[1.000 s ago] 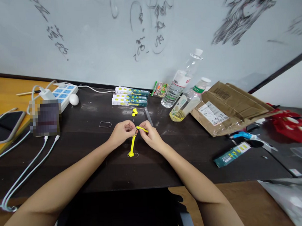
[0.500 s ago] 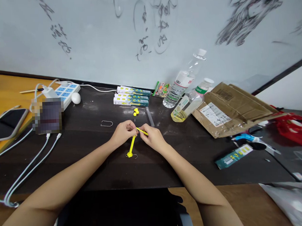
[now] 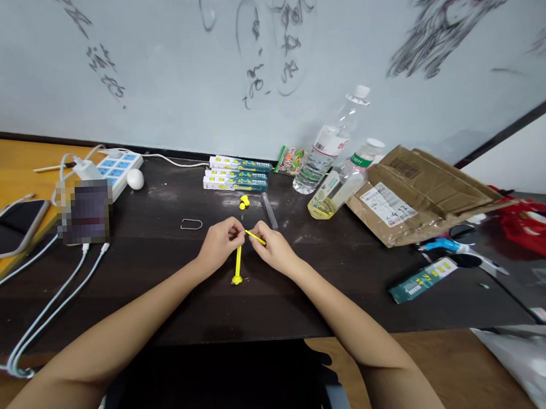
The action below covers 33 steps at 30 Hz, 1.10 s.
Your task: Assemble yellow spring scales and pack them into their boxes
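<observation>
Over the middle of the dark desk, my left hand (image 3: 221,246) is closed in a pinch at the top of a slim yellow rod (image 3: 238,260). This rod points down toward me and ends in a wider, knobbed yellow piece (image 3: 237,280). My right hand (image 3: 275,248) pinches a short, thin yellow stick (image 3: 255,236), its tip close to the left fingertips. Whether the two yellow parts touch is hidden by the fingers. Small yellow pieces (image 3: 244,201) lie just beyond my hands, beside a clear ridged plastic strip (image 3: 269,210). To the left rests a bent wire loop (image 3: 191,224).
Several printed boxes (image 3: 236,181) lie at the whiteboard's foot. Two bottles, one with water (image 3: 319,160) and one with yellow liquid (image 3: 340,189), stand near a brown parcel (image 3: 417,192). Scissors (image 3: 456,251) and another box (image 3: 422,280) are right; a power strip (image 3: 121,172) and cables are left.
The yellow rod below my left hand has swung closer to upright, its knobbed end shifting slightly right. Both hands keep their pinch in nearly the same place.
</observation>
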### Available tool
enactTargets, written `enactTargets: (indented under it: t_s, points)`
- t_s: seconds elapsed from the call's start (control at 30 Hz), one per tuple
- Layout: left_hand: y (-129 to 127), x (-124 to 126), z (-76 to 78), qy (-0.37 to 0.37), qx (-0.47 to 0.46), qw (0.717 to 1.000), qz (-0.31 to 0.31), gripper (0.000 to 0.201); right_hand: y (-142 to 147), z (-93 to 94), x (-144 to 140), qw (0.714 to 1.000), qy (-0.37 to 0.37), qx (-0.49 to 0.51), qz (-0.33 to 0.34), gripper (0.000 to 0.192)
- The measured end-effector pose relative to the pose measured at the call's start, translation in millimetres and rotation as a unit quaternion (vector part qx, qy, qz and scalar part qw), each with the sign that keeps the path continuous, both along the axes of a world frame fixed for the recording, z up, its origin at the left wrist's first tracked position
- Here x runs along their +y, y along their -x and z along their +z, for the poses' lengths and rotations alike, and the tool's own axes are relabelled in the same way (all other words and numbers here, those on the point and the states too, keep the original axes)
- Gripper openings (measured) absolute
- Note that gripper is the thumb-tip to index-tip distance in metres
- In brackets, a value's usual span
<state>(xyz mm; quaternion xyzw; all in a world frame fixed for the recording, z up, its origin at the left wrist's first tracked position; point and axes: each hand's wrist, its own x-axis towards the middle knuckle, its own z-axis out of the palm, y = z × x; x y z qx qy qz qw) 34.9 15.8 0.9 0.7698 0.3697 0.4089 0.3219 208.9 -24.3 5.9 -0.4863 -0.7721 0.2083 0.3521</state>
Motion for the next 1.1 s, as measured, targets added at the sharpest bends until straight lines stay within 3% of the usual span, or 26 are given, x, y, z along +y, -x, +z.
enactTargets:
  t_s: [0.1,0.23,0.33,0.53,0.7,0.9,1.1]
  points:
    - [0.7,1.0,-1.4,-0.073,0.042,0.996,0.008,0.003,4.2,-1.9,-0.7,0.996,0.040,0.080,0.001,0.016]
    - [2.3,2.0,-2.9,-0.158,0.101,0.982,0.025,0.006,9.4,-10.1,0.8,0.963,0.136,0.230,0.014,0.023]
    - [3.0,2.6,-3.5,-0.184,0.116,0.976,0.032,0.006,12.3,-16.1,1.8,0.951,0.146,0.271,0.015,0.025]
    - [-0.1,2.7,-3.4,-0.047,0.021,0.999,0.012,0.004,15.4,-19.3,0.7,0.968,0.068,0.240,-0.016,0.021]
    - [-1.1,3.7,-4.1,0.022,-0.023,0.999,0.003,0.006,15.2,-21.7,2.0,0.961,0.112,0.254,-0.001,0.022]
    - [-1.5,8.8,-8.9,0.080,-0.068,0.994,-0.043,0.014,15.9,-23.5,3.0,0.967,0.083,0.240,-0.013,0.021]
    - [-5.6,12.4,-12.6,0.194,-0.134,0.970,-0.051,0.026,11.2,-21.0,3.9,0.986,0.038,0.157,-0.042,0.014]
